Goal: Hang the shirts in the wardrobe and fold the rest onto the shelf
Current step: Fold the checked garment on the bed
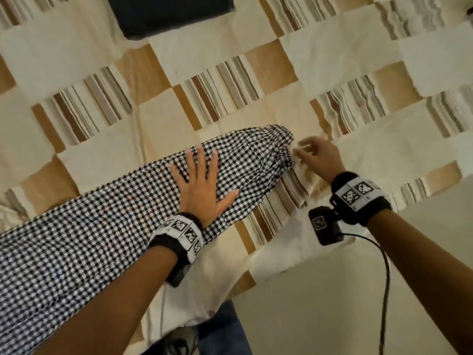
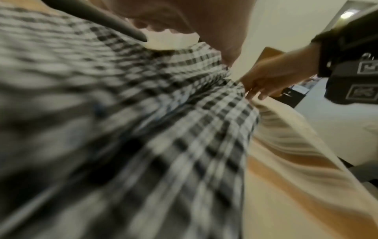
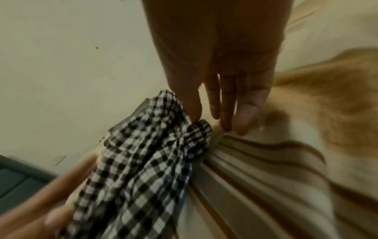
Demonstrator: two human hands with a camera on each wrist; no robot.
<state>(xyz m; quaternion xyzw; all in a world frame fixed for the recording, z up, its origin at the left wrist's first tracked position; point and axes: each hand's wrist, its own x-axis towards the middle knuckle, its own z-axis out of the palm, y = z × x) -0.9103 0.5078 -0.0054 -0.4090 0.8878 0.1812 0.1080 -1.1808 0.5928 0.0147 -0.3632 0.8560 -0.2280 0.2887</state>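
Gingham trousers (image 1: 107, 226) on bed (image 1: 332, 60): light, limp, likely creasing. Left hand (image 1: 202, 185) flat, pressing; right hand (image 1: 320, 156) loose-fingered, empty, at waistband (image 1: 281, 143), probably the best hold.

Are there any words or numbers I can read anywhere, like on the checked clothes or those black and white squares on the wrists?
No readable words or numbers anywhere.
Left wristband: black-and-white square code patterns, no letters.
Right wristband: the same kind of code squares, no letters.
Right wrist camera box: a square marker, too small to read.
Checked garment: no label or print showing.
Patchwork bedspread: only stripes and plain squares.
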